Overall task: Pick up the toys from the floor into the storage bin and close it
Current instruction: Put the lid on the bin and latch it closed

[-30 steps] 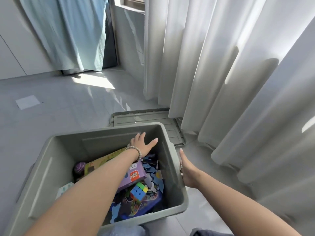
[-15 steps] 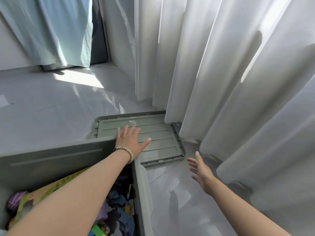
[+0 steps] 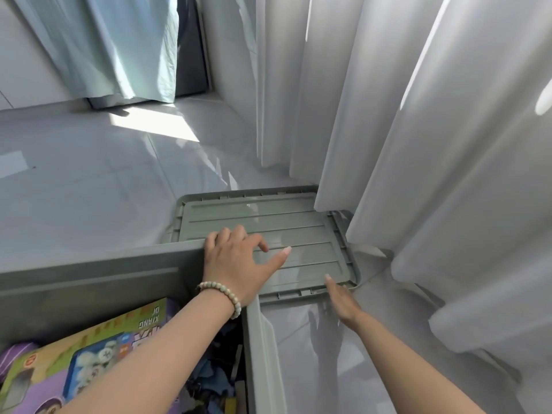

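Lying beside the storage bin (image 3: 89, 282), the lid (image 3: 286, 225) has one corner under the curtain (image 3: 388, 144). Over it the left hand (image 3: 236, 261) has its fingers (image 3: 254, 240) loosely bent, while the right hand (image 3: 340, 300) keeps its straight at the near edge.

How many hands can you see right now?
2. The left hand, wearing a bead bracelet, is over the lid beyond the far corner of the bin; the right hand is at the lid's near right edge.

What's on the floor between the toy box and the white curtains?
The lid of the box lies flat there on the floor, with one far corner tucked under the curtains. The head view shows it.
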{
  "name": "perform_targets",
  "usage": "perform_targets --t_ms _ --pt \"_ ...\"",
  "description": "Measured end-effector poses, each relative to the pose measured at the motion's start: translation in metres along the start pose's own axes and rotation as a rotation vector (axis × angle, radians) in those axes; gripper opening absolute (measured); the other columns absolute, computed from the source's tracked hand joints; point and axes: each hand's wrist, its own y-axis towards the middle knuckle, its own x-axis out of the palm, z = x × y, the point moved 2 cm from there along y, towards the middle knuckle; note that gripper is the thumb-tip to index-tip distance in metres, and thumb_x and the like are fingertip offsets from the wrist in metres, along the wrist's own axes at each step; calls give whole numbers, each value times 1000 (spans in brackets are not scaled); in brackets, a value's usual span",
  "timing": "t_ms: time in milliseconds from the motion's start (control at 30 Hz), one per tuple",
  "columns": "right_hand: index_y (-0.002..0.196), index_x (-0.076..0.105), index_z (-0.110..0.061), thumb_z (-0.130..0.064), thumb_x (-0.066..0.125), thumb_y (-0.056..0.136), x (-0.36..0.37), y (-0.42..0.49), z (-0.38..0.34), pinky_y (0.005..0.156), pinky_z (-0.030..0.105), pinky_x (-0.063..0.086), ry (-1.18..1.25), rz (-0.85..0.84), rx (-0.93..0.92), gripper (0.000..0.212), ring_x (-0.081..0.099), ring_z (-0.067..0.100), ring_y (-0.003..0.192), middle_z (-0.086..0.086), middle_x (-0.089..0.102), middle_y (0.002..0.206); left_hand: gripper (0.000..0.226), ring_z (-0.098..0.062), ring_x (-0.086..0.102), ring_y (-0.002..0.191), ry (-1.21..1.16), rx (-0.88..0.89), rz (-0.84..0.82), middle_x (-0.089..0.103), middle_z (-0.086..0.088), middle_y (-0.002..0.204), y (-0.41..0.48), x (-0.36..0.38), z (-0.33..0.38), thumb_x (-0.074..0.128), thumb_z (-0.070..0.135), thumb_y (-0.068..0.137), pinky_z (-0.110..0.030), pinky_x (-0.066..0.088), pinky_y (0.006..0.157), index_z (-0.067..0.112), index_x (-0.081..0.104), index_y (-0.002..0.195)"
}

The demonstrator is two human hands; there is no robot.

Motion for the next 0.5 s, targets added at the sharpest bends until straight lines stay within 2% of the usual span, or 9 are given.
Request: perform_targets --t_ms 100,167,300,400,500 --pt "148 24 -18 -55 11 97 0 5 6 120 37 6 -53 -14 6 65 5 18 147 3 16 158 73 -10 40 89 2 9 37 44 15 86 1 2 0 4 84 62 -30 26 95 41 56 90" --pt "147 28 -17 -53 6 97 -2 6 6 119 39 8 -198 -1 40 65 6 19 147 5 18 157 74 -10 42 89 -1 4 47 44 15 84 2 2 0 3 84 62 -30 26 95 40 57 88" --pt "137 48 -17 -55 3 96 -1 -3 10 114 39 20 -367 -16 54 72 31 26 138 10 39 147 75 -11 43 88 0 10 45 46 14 84 2 1 2 3 84 61 -29 25 92 39 58 87" --pt "120 60 -21 -58 14 96 11 -21 22 104 38 28 -443 -44 -34 64 45 24 123 6 55 128 74 -11 43 88 -3 11 38 46 13 84 2 1 2 5 84 63 -29 26 91 38 58 86" --pt "109 64 -30 -66 30 89 28 -38 23 98 34 31 -473 -28 -118 53 49 17 112 -3 58 111 63 -13 43 90 -2 -3 -5 48 11 87 1 -1 2 20 83 72 -31 27 93 36 59 88"
